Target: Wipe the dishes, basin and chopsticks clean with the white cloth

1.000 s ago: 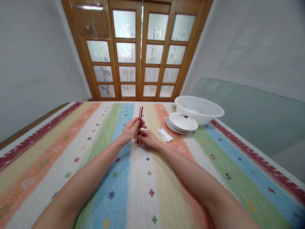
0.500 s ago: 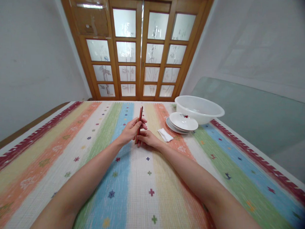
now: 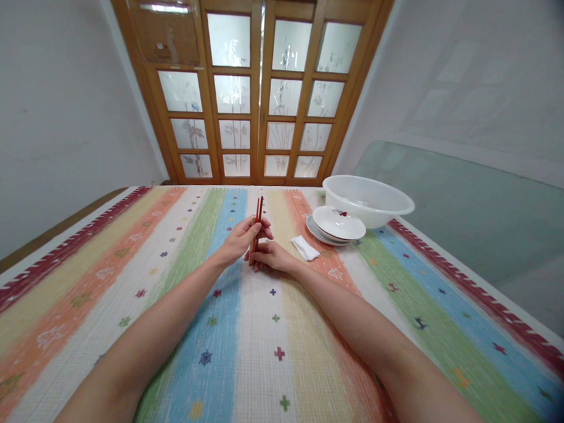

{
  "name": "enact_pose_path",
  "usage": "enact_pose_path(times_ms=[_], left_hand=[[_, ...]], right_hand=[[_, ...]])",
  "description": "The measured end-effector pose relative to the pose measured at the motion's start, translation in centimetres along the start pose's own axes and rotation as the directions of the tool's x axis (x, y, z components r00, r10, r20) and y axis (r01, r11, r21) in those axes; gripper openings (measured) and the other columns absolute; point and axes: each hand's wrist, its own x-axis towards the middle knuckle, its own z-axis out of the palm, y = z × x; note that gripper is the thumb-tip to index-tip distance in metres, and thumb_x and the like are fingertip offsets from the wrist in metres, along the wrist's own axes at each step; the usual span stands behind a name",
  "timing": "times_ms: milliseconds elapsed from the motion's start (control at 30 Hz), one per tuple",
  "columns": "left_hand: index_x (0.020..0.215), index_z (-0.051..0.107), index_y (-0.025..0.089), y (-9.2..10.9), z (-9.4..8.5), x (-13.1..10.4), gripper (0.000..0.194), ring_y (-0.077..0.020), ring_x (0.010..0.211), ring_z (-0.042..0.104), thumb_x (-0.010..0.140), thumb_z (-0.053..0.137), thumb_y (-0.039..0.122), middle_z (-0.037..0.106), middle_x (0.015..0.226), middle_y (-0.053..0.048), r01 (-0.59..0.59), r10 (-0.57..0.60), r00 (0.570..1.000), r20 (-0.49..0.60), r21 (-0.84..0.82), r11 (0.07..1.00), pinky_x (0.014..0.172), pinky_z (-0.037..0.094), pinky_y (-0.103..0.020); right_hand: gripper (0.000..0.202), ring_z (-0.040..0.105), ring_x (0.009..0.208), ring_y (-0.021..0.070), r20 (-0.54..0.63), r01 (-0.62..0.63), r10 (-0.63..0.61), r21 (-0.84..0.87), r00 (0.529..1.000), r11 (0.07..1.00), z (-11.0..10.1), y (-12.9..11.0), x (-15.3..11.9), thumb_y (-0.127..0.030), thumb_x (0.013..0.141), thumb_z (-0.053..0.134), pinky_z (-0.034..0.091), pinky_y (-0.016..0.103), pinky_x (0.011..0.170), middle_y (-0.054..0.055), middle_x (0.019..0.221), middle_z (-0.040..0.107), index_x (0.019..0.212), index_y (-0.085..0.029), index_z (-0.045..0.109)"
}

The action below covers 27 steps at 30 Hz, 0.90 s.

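Note:
Several thin sticks that look like chopsticks [image 3: 261, 209], dark, red and pale, stand nearly upright above the striped tablecloth. My left hand [image 3: 245, 236] is closed round their middle, its thumb across the front. Just below and to the right, my right hand [image 3: 270, 256] pinches them near the lower end. Fingers hide parts of the sticks, so their number is unclear. A folded white cloth [image 3: 305, 248] lies to the right of my right hand.
Stacked plates [image 3: 339, 224] sit on the table [image 3: 258, 359] at the right, beyond the cloth. Behind them stands a large white translucent basin [image 3: 368, 202]. Wooden doors with glass panes [image 3: 233, 94] rise past the far table edge.
The tips of the red and dark sticks have spread slightly apart. Both hands keep nearly the same place and grip.

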Motion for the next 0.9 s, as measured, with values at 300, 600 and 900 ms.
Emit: enact_pose_path(times_ms=[300,600,900], left_hand=[[0.096,0.061,0.015,1.0,0.2,0.1,0.034,-0.0178,0.087,0.068,0.096,0.063,0.049,0.068,0.089,-0.008,0.011,-0.011,1.0,0.011,0.028,1.0,0.084,0.054,-0.03],[0.093,0.057,0.016,1.0,0.0,0.0,0.035,-0.0181,0.086,0.068,0.098,0.058,0.05,0.065,0.084,-0.005,-0.002,0.003,1.0,-0.001,0.087,0.996,0.084,0.053,-0.031],[0.092,0.053,0.019,0.7,0.1,0.0,0.034,-0.0116,0.067,0.057,0.096,0.061,0.052,0.045,0.07,0.005,0.014,-0.013,0.999,-0.039,0.009,1.0,0.076,0.052,-0.028]], right_hand=[[0.036,0.065,0.062,0.0121,-0.025,0.02,-0.021,-0.02,0.999,1.0,0.2,0.6,0.3,-0.046,0.093,0.067,0.047,0.022,0.055,0.007,0.089,0.071,0.104,-0.012,0.07],[0.037,0.065,0.062,0.0124,-0.028,0.065,-0.067,-0.067,0.997,0.996,0.2,0.3,0.2,-0.047,0.093,0.065,0.048,0.022,0.055,0.006,0.085,0.069,0.103,-0.012,0.07],[0.038,0.064,0.062,0.0129,-0.043,0.046,-0.048,-0.053,0.998,0.998,0.4,0.0,0.1,-0.048,0.092,0.065,0.05,0.024,0.057,0.005,0.084,0.068,0.101,-0.012,0.071]])
